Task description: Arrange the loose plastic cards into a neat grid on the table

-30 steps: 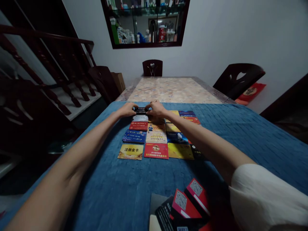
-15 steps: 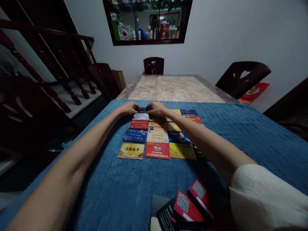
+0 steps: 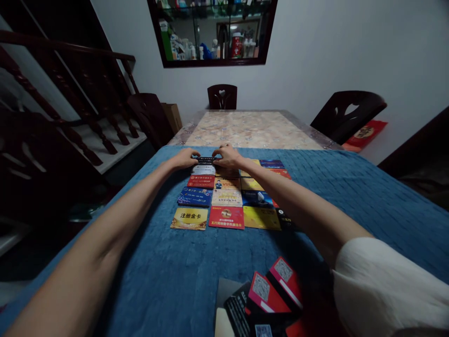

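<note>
Only my view shifted slightly, left hand (image 3: 184, 159) and right hand (image 3: 228, 157) unmoved, narrowed fingers holding one black card (image 3: 205, 160) beyond one gold card (image 3: 189, 219), three cards (image 3: 201, 181) showing between.

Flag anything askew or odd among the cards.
The loose cards at the bottom of the view: they overlap at mixed angles, while the laid-out cards lie in fairly neat rows. May simply be a casual pile. No spill or obvious damage visible.
</note>
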{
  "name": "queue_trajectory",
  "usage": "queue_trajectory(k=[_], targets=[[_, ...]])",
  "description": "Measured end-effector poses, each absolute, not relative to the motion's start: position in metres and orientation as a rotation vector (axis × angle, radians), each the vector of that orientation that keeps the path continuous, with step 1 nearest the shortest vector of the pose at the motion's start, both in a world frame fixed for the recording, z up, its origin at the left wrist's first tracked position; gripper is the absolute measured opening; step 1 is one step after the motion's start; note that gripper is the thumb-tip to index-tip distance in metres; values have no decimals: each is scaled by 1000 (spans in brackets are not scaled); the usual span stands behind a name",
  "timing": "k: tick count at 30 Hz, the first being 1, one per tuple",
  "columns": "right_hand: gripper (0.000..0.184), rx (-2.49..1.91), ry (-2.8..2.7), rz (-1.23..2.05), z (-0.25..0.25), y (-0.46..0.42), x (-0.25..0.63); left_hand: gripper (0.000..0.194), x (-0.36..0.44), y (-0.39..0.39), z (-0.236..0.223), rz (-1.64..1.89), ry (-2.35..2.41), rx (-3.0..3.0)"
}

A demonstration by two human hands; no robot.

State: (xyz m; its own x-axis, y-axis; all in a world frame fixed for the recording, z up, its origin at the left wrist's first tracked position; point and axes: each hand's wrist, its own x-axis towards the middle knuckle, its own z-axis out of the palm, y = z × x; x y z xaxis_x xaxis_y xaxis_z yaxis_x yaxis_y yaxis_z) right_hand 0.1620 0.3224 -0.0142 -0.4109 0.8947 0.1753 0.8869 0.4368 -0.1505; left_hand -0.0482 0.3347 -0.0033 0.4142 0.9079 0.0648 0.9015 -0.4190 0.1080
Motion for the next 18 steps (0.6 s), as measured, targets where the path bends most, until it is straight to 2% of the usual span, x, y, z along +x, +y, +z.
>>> queue_trajectory(k=[7,18], targets=[[31,-1465,-2423,-35,6,294,172,36,-44,310,2,439,1742,2663],[26,-1296,-2323,-136,25,231,199,36,-12,246,5,743,1563,2713]])
